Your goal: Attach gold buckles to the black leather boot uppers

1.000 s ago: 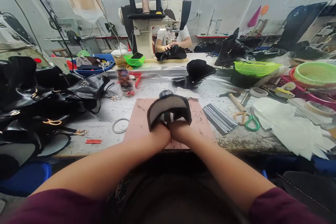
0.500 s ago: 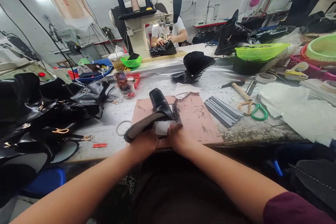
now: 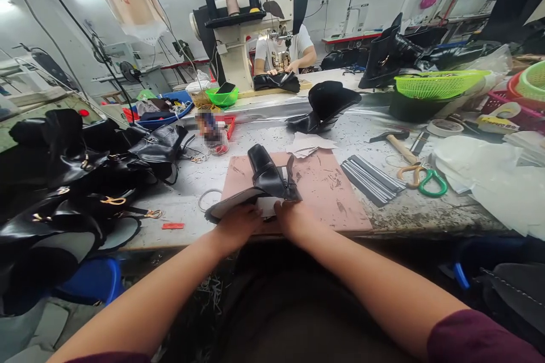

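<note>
A black leather boot upper (image 3: 272, 180) lies partly opened out on the pink board (image 3: 336, 198), with its grey lining (image 3: 232, 204) turned toward me. My left hand (image 3: 240, 222) is closed on its near left edge. On the near right edge, my right hand (image 3: 292, 220) grips the same piece with bent fingers. Between the hands a pale patch (image 3: 266, 204) shows inside the upper. Both sets of fingertips are partly hidden by the leather and by the hands themselves.
Black boot uppers (image 3: 153, 150) are piled at left. Scissors (image 3: 432, 183), a hammer (image 3: 402, 147) and dark strips (image 3: 372, 178) lie at right. Another upper (image 3: 330, 105) stands behind the board. Across the bench a person (image 3: 304, 51) works at a sewing machine (image 3: 251, 28).
The view has shifted slightly, so the bench appears farther right. The upper's near edge has folded lower, and less of the pale patch shows between my hands.
</note>
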Demonstrator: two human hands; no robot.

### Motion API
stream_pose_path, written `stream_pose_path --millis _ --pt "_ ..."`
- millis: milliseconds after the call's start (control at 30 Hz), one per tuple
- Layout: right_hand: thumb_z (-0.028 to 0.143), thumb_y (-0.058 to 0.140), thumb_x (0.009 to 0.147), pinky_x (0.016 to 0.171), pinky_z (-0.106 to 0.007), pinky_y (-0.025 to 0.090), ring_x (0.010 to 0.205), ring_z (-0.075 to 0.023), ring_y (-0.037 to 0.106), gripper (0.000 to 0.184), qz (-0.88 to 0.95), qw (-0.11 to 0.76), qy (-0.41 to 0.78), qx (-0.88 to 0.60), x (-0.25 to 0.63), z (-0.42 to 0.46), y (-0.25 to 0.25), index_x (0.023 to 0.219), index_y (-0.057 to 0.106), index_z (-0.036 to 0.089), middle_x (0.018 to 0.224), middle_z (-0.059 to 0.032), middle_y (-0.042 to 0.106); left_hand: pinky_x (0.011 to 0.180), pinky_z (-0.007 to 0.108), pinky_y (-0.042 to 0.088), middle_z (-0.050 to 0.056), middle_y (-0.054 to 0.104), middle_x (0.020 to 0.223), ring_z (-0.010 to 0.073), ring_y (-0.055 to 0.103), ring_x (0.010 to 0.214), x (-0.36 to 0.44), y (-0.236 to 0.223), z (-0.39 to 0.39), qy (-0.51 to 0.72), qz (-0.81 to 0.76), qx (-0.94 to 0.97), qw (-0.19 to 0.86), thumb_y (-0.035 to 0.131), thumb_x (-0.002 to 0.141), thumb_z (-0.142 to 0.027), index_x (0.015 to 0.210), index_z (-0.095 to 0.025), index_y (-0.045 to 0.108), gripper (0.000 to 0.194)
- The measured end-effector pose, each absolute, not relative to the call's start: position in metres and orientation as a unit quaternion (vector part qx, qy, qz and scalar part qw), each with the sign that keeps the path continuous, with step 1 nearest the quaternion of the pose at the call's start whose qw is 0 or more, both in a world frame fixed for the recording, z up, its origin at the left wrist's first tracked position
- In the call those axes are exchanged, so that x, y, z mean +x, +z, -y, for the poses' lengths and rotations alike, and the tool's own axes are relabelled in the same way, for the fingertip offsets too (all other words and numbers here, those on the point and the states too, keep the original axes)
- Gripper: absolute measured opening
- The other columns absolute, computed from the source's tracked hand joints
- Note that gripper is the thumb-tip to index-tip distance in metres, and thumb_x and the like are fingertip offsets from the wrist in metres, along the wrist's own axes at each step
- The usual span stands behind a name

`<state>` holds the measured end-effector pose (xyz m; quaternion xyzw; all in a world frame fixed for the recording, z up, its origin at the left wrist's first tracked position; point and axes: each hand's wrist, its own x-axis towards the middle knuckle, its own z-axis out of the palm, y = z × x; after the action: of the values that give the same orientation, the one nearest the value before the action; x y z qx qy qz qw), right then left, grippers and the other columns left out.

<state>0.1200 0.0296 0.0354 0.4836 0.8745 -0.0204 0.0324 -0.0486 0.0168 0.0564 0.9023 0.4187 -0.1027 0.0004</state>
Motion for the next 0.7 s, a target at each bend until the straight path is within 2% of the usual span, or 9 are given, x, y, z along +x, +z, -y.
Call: stream_pose_path --millis 133,233,300,400,467,600,700 --pt "0.043 0.057 0.082 0.066 -0.036 0.051 0.086 -0.0256 0.063 0.058 -0.858 0.041 -0.044 0.51 0.106 -0.033 0.049 0.127 0.044 0.008 0.098 -0.0166 0.062 0.087 0.039 0.043 0.008 0.062 0.113 0.024 0.052 0.11 -0.049 0.058 -0.016 -0.097 -0.414 0.905 0.018 0.042 0.088 -0.015 0.101 -0.02 0.064 0.026" --pt "0.039 0.06 0.08 0.074 -0.034 0.049 0.1 -0.0289 0.058 0.054 -0.869 0.031 -0.055 0.491 0.103 -0.036 0.05 0.121 0.051 0.004 0.108 -0.0216 0.059 0.091 0.038 0.039 0.008 0.063 0.112 0.0237 0.047 0.118 -0.045 0.061 -0.015 -0.105 -0.404 0.908 0.034 0.042 0.085 -0.011 0.097 -0.02 0.065 0.027" --pt "0.036 0.057 0.083 0.081 -0.033 0.047 0.108 -0.0282 0.053 0.049 -0.878 0.023 -0.059 0.475 0.104 -0.036 0.049 0.118 0.052 0.003 0.117 -0.0224 0.055 0.092 0.039 0.039 0.011 0.062 0.113 0.0258 0.048 0.116 -0.039 0.062 -0.012 -0.115 -0.419 0.9 0.036 0.045 0.081 -0.01 0.102 -0.018 0.063 0.029" --pt "0.036 0.052 0.087 0.081 -0.031 0.048 0.101 -0.0227 0.058 0.045 -0.89 0.025 -0.069 0.449 0.109 -0.036 0.046 0.12 0.05 0.006 0.116 -0.018 0.057 0.087 0.044 0.041 0.022 0.049 0.128 0.0326 0.053 0.108 -0.027 0.062 -0.007 -0.128 -0.482 0.867 0.023 0.052 0.071 -0.008 0.126 -0.007 0.046 0.055" --pt "0.038 0.051 0.089 0.08 -0.034 0.049 0.095 -0.0195 0.06 0.042 -0.898 0.03 -0.07 0.433 0.112 -0.036 0.045 0.12 0.049 0.011 0.114 -0.0123 0.059 0.086 0.046 0.041 0.025 0.041 0.134 0.0359 0.051 0.108 -0.021 0.061 -0.006 -0.134 -0.517 0.845 0.019 0.054 0.068 -0.009 0.132 -0.001 0.035 0.068" --pt "0.036 0.052 0.089 0.083 -0.042 0.048 0.099 -0.0217 0.057 0.036 -0.908 0.029 -0.034 0.417 0.113 -0.034 0.044 0.117 0.051 0.015 0.117 -0.0096 0.055 0.084 0.045 0.041 0.022 0.052 0.124 0.0357 0.052 0.103 -0.017 0.059 -0.01 -0.129 -0.553 0.823 0.025 0.054 0.069 -0.015 0.13 -0.002 0.04 0.064" --pt "0.032 0.054 0.088 0.083 -0.043 0.048 0.1 -0.022 0.056 0.033 -0.915 0.026 0.002 0.402 0.108 -0.033 0.037 0.116 0.052 0.015 0.117 -0.0094 0.054 0.083 0.045 0.041 0.019 0.051 0.126 0.0356 0.05 0.103 -0.017 0.059 -0.012 -0.119 -0.561 0.819 0.025 0.054 0.069 -0.016 0.131 -0.006 0.039 0.065"
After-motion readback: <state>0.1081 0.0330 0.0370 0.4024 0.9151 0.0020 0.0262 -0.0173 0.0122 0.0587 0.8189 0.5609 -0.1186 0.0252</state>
